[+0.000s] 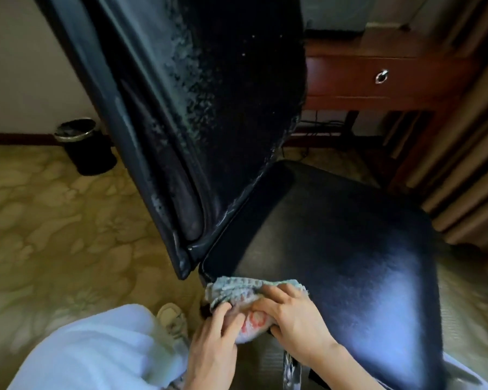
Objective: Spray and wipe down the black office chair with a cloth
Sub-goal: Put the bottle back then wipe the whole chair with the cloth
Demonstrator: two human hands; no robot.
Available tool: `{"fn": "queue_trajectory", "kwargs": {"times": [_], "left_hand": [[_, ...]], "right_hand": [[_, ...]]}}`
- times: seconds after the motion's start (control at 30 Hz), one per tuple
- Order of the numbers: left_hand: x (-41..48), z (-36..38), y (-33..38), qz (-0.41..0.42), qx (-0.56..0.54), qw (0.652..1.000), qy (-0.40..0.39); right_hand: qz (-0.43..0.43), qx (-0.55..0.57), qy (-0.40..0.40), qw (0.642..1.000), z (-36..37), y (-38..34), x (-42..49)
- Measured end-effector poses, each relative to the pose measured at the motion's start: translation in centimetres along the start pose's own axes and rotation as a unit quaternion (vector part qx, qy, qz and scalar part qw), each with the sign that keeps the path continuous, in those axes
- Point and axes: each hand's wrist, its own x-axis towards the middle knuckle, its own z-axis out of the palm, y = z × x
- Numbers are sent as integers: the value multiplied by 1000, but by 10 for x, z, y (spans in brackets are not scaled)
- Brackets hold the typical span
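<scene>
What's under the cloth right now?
The near corner of the chair seat; the left hand and right hand hold the cloth there. The patch beneath it is covered.

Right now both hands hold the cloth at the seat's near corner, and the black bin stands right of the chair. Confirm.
The black bin stands left of the chair, not right, as the head view shows. The left hand and right hand do hold the cloth.

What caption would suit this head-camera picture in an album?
Chair cleaning: left hand and right hand grip a cloth at the near corner of the black seat, below the speckled backrest.
</scene>
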Motion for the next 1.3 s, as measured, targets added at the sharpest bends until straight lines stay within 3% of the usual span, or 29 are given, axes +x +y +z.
{"fn": "queue_trajectory", "kwargs": {"times": [0.17, 0.37, 0.53, 0.6, 0.7, 0.77, 0.87, 0.93, 1.13, 1.3], "left_hand": [[36, -16, 17, 110, 122, 986, 8], [121, -39, 37, 241, 226, 943, -28], [198, -46, 67, 336, 324, 884, -25], [224, -48, 77, 374, 359, 855, -29], [241, -40, 76, 415, 386, 817, -104], [234, -32, 65, 389, 368, 828, -166], [219, -24, 55, 297, 244, 896, -224], [210, -19, 58, 246, 176, 923, -240], [188, -3, 97, 229, 150, 920, -279], [165, -9, 133, 219, 124, 926, -281]], "right_hand": [[59, 19, 35, 997, -2, 22, -13], [161, 67, 161, 971, -10, 48, 4], [210, 127, 248, 937, -14, 78, 27], [220, 134, 238, 936, -13, 85, 33], [228, 114, 223, 941, -7, 88, 33], [223, 86, 216, 947, -4, 87, 34], [230, 84, 209, 947, -2, 89, 32], [239, 81, 192, 949, -3, 93, 22], [221, 44, 156, 962, -22, 108, -34], [210, 80, 123, 966, -39, 118, -62]]}}
